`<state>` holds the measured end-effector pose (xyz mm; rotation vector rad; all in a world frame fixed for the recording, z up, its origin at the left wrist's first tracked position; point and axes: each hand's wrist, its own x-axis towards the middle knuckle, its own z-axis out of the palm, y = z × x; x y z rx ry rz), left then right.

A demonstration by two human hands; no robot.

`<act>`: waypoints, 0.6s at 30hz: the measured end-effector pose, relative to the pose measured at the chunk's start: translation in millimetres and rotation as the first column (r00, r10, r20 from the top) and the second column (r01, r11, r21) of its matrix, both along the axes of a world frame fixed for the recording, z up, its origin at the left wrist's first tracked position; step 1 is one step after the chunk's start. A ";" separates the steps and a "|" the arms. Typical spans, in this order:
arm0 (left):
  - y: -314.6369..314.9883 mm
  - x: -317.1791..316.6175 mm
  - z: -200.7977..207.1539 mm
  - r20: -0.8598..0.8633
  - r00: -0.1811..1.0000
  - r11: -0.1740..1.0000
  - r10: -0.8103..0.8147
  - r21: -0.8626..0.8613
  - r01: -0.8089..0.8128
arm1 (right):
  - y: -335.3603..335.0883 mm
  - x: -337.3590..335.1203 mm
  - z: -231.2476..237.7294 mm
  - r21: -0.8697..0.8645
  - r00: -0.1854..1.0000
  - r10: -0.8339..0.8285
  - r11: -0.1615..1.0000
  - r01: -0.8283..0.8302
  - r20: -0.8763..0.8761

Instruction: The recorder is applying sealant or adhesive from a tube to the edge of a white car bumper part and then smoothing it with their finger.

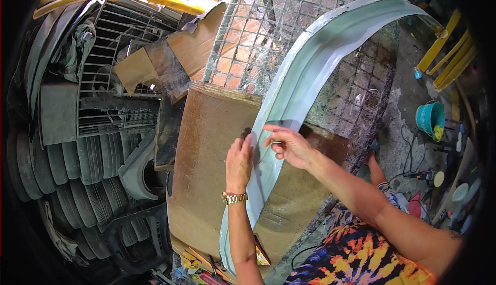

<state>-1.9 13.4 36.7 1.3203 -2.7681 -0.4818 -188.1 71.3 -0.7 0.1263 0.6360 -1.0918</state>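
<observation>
A long, curved, pale green panel [289, 86] with a channel-shaped inner face lies across the bench, running from the far right to the near left. At its left rim is my left hand [239, 163], fingers bent together against the edge, a gold-coloured watch [234, 198] on the wrist. My right hand [290, 145] is over the panel's middle, just right of the left one. Its index finger is stretched out and the others are partly curled apart, with nothing seen in them. Whether its fingertips touch the panel is hard to tell.
Brown board [212, 145] and a wire grid [243, 52] lie under the panel. Stacked tyres [103, 197], a metal rack [119, 47] and cardboard [191, 47] crowd the left. A teal bucket [426, 119], a polisher-like tool [426, 176] and cables are on the right floor.
</observation>
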 end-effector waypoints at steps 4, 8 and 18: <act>14.3 15.7 10.1 -0.252 0.915 0.949 0.315 0.114 -0.295 | 18.7 -37.6 13.0 -0.070 0.992 0.016 0.997 -0.025 -0.122; 63.3 7.2 22.2 -0.445 0.709 0.835 0.547 0.345 -0.428 | 59.4 -58.0 13.3 -0.146 0.902 0.127 0.968 -0.204 -0.413; 174.7 -80.8 23.0 -0.395 -0.103 0.372 0.913 0.909 -0.188 | 122.9 -32.3 44.7 -0.342 0.526 -0.045 0.806 -0.484 -0.850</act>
